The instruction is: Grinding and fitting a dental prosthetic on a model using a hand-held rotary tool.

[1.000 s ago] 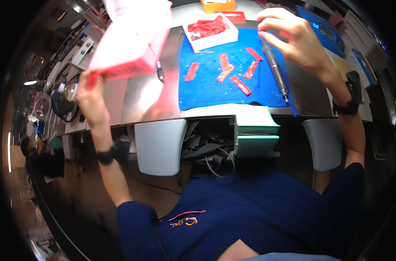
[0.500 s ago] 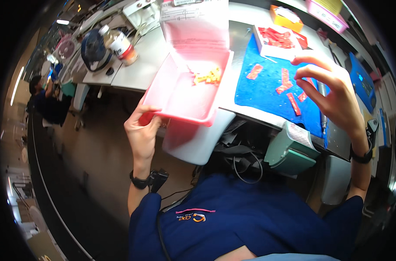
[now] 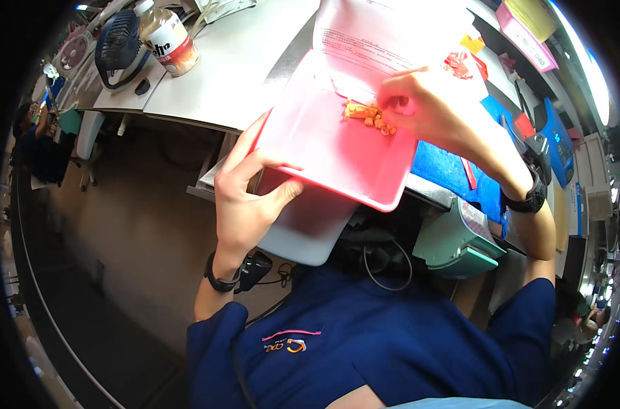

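Left hand on pink tray, right hand in at the yellow-orange pieces

Left hand (image 3: 238, 198) grasps pink tray (image 3: 310, 157) at its near left corner, fingers over the rim, thumb lower on the outside. Tray tilted in view, near end out past the bench edge, above a rounded grey panel (image 3: 303, 238). Small yellow-orange pieces (image 3: 359, 111) clustered inside, toward the far end. White printed sheet (image 3: 371, 37) rises at the tray's far side.

Right hand (image 3: 422, 109) reaches in over the tray's right side, fingers curled and bunched right by the pieces; can't tell if one is pinched, fingertips partly hidden.

Right of tray: blue cloth (image 3: 436, 163) on the bench, red strip (image 3: 469, 174) lying on it. Beyond the right hand, a heap of red pieces (image 3: 455, 65), container probably white but glare washes it out. Far right, blue device (image 3: 558, 143). Upper left, labelled bottle (image 3: 170, 41) on a white worktop (image 3: 235, 75). Green holder (image 3: 453, 242) below the cloth, at the bench's front.
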Available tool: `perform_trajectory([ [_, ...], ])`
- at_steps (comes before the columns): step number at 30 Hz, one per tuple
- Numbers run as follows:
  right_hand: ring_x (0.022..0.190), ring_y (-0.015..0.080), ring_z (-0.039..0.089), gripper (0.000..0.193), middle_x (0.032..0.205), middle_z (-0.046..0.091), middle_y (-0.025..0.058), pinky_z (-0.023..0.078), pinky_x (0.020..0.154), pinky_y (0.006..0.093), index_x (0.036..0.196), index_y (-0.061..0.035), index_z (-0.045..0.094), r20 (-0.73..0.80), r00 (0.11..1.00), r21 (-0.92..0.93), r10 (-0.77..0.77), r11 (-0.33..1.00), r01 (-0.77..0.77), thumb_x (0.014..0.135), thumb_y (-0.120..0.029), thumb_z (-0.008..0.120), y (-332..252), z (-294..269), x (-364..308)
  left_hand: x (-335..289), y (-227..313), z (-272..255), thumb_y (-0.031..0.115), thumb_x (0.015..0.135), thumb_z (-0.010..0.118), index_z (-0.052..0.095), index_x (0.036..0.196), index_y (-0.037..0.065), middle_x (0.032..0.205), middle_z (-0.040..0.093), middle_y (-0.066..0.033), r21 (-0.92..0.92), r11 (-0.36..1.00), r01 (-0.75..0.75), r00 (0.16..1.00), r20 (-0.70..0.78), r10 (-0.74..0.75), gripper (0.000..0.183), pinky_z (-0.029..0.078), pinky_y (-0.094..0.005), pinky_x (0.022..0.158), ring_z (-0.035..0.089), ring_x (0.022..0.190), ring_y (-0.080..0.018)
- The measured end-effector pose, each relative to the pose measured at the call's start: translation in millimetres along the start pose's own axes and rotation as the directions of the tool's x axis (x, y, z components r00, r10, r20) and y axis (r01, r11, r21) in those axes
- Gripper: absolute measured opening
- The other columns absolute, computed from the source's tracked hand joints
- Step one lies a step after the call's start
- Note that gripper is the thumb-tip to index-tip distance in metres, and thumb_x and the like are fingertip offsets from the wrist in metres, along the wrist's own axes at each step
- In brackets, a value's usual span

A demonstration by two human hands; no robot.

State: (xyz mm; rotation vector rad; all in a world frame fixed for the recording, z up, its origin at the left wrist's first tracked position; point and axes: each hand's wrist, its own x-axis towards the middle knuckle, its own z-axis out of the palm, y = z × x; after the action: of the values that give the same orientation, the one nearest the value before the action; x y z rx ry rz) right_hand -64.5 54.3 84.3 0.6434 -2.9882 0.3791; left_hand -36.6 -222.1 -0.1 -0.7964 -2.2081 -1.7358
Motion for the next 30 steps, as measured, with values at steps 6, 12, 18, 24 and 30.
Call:
perform_trajectory([
  [6, 0.077, 0.0322, 0.067, 0.013, 0.077, 0.066, 0.0148, 0.051, 0.068, 0.0390, 0.081, -0.0034, 0.064, 0.004, 1.000, -0.213, 0.006, 0.977, -0.005, 0.073, -0.011, 0.070, -17, 13, 6, -3, 0, 0, -0.005, 0.061, 0.082, 0.071, 0.087, 0.004, 0.140, 0.054, -0.0213, 0.039, 0.999, -0.012, 0.999, -0.030, 0.013, 0.030, 0.047, -0.0367, 0.100, 0.057, 0.126, -0.0324],
  [12, 0.076, 0.0337, 0.067, 0.012, 0.076, 0.066, 0.0167, 0.052, 0.069, 0.0401, 0.085, -0.0027, 0.067, -0.011, 1.000, -0.239, 0.015, 0.971, -0.017, 0.075, -0.008, 0.067, -23, 13, 8, -3, 0, 3, -0.004, 0.060, 0.083, 0.070, 0.086, 0.004, 0.139, 0.055, -0.0220, 0.035, 0.998, -0.051, 0.997, -0.054, 0.053, 0.031, 0.050, -0.0359, 0.095, 0.059, 0.123, -0.0322],
  [18, 0.076, 0.0359, 0.067, 0.011, 0.077, 0.066, 0.0208, 0.053, 0.068, 0.0407, 0.085, -0.0010, 0.068, 0.023, 0.996, -0.122, 0.090, 0.989, -0.086, 0.079, -0.010, 0.067, -22, 15, 9, 3, 2, -1, 0.000, 0.060, 0.085, 0.070, 0.088, 0.004, 0.137, 0.056, -0.0208, 0.108, 0.992, -0.067, 0.997, -0.026, 0.070, 0.032, 0.052, -0.0358, 0.092, 0.063, 0.116, -0.0321],
  [24, 0.078, 0.0212, 0.069, 0.018, 0.083, 0.071, 0.0112, 0.054, 0.072, 0.0328, 0.095, -0.0024, 0.074, -0.065, 0.995, 0.111, 0.070, 0.992, -0.063, 0.079, -0.012, 0.071, -10, 5, 21, 17, 2, -4, 0.010, 0.063, 0.088, 0.071, 0.090, 0.004, 0.135, 0.057, -0.0203, 0.272, 0.960, -0.066, 0.998, -0.002, 0.069, 0.033, 0.052, -0.0388, 0.093, 0.062, 0.116, -0.0335],
  [30, 0.088, 0.0151, 0.067, 0.021, 0.094, 0.069, 0.0077, 0.053, 0.084, 0.0303, 0.101, 0.0007, 0.068, -0.151, 0.989, 0.300, -0.003, 0.953, 0.048, 0.089, -0.016, 0.068, 5, -52, 4, 43, 21, -10, 0.026, 0.071, 0.085, 0.072, 0.094, 0.005, 0.131, 0.058, -0.0202, 0.490, 0.851, -0.189, 0.979, 0.025, 0.204, 0.034, 0.043, -0.0448, 0.104, 0.049, 0.128, -0.0355],
])
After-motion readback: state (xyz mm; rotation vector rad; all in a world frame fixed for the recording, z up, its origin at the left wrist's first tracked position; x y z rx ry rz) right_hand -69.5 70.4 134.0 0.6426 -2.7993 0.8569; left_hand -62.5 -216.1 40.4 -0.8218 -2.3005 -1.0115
